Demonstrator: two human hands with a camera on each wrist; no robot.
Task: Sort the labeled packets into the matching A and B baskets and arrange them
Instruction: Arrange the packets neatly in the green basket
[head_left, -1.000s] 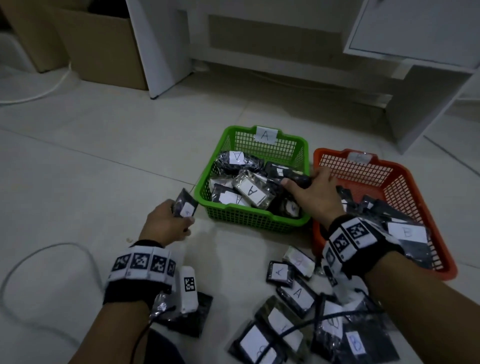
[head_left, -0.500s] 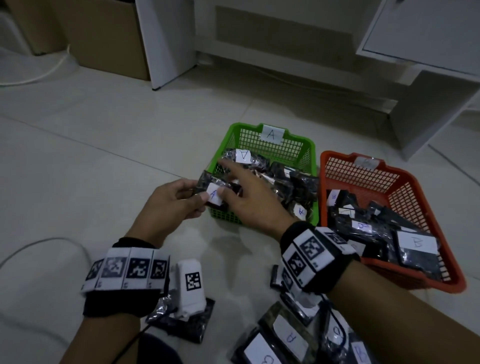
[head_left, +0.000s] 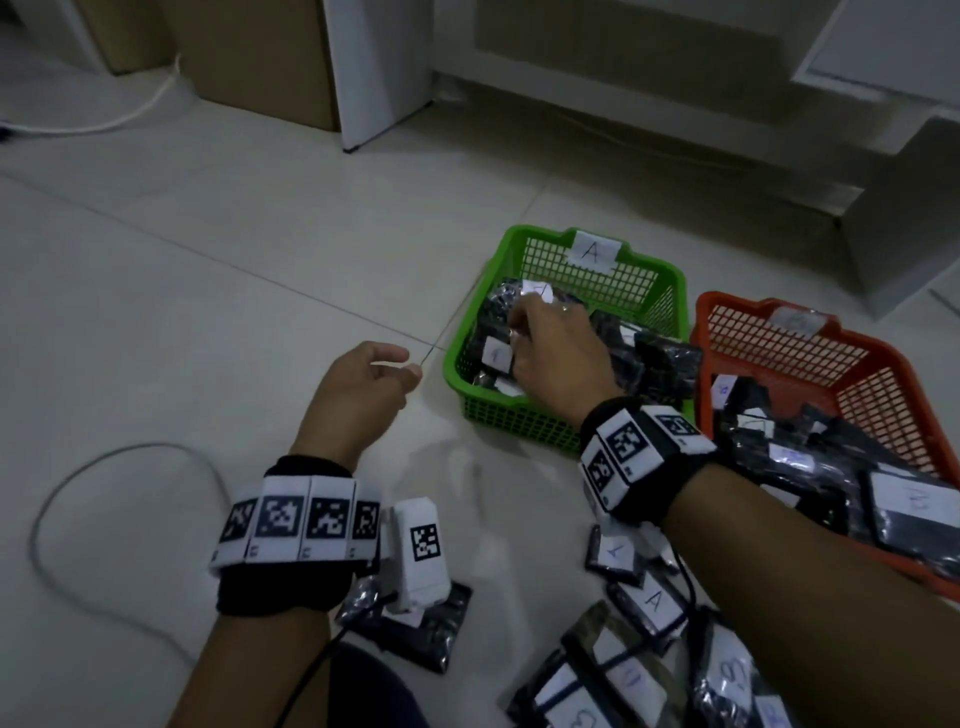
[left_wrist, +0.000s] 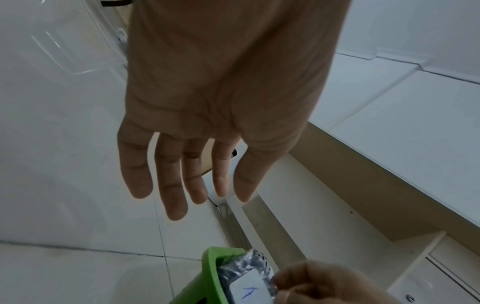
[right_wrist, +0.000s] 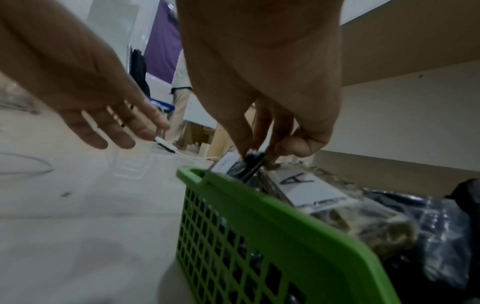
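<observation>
A green basket (head_left: 660, 275) tagged A holds several dark packets with white A labels. My right hand (head_left: 545, 348) reaches into its left side and pinches a small A packet (head_left: 496, 354) between thumb and fingers; the same A packet (left_wrist: 249, 288) shows at the basket's corner, and in the right wrist view the A packet (right_wrist: 249, 164) sits just above the green basket's rim (right_wrist: 259, 195). My left hand (head_left: 374, 374) hovers empty to the basket's left, fingers straight (left_wrist: 168, 185). An orange basket (head_left: 779, 338) to the right holds B packets (head_left: 914, 499).
Loose A and B packets (head_left: 644, 603) lie on the tiled floor near my right forearm. One dark packet (head_left: 426, 629) lies under my left wrist. A grey cable (head_left: 52, 499) loops at the left. White furniture and a cardboard box (head_left: 260, 57) stand behind.
The small A packet passed from my left hand to my right, which carried it into the green basket's left side. My left hand let go and now hangs empty.
</observation>
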